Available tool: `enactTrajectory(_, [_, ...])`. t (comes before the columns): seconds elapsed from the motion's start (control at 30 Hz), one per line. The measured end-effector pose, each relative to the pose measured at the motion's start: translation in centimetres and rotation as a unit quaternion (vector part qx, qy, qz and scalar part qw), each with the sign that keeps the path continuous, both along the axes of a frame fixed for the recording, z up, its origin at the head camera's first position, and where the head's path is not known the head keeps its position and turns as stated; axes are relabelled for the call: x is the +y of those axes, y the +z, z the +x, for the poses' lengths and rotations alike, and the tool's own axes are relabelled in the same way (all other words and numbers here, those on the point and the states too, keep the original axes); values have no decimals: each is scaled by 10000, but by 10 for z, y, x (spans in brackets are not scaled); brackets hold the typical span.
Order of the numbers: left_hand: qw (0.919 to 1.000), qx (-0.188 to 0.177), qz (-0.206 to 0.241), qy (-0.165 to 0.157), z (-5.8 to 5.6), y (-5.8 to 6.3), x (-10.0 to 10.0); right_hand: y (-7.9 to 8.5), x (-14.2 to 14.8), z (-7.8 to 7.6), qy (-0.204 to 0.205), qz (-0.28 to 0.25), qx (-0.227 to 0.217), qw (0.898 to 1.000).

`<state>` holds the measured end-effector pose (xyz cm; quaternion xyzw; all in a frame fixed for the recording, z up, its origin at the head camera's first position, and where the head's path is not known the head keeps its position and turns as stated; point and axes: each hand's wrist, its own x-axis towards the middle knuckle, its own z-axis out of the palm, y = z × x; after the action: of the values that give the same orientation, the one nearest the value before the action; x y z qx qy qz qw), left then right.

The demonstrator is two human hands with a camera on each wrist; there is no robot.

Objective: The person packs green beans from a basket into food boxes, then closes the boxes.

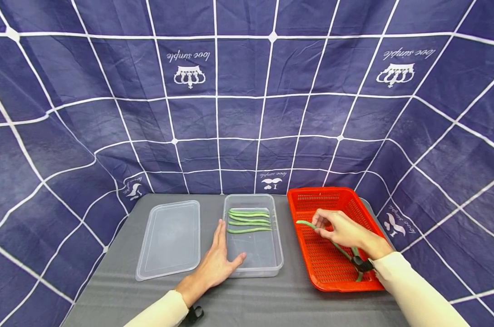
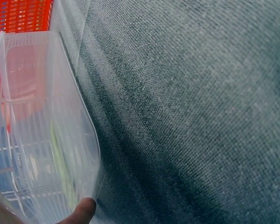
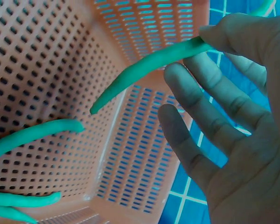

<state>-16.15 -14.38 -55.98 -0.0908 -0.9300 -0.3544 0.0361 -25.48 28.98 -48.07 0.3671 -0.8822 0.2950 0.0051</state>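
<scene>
Over the red basket (image 1: 321,282), my right hand (image 1: 343,230) pinches a green bean (image 3: 149,63) between thumb and fingertips. One end of that bean points left, toward the clear plastic container (image 1: 253,274). My left hand (image 1: 216,263) lies along the container's left side with straight fingers, its thumb reaching over the near part. Several green beans (image 1: 250,223) lie side by side across the far half of the container. More beans (image 3: 37,133) rest on the basket's bottom, partly hidden under the right wrist in the head view.
A flat translucent lid (image 1: 171,238) lies on the grey cloth (image 1: 247,302) to the left of the container. Blue cloth with white lines (image 1: 240,118) hangs behind and at both sides. The basket's raised rim stands close to the right side cloth.
</scene>
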Motion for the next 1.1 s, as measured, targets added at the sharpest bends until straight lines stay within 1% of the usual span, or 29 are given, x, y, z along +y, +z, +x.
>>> enactTrajectory(0.17, [10000,-55,82,4,0,2,0,7,-9,0,-64,52,246,9997])
enactTrajectory(0.47, [9995,-246,196,-42,0,6,-2,22,-24,1,-169,169,559,9981])
enactTrajectory(0.63, [9992,-344,159,-83,-1,7,-3,28,-35,1,-287,322,576,9974])
enactTrajectory(0.83, [9989,-428,152,-142,-1,6,-4,32,-46,2,-363,418,510,9972])
enactTrajectory(1.1, [9982,-499,203,-274,-2,7,-8,36,-59,4,-450,502,588,9960])
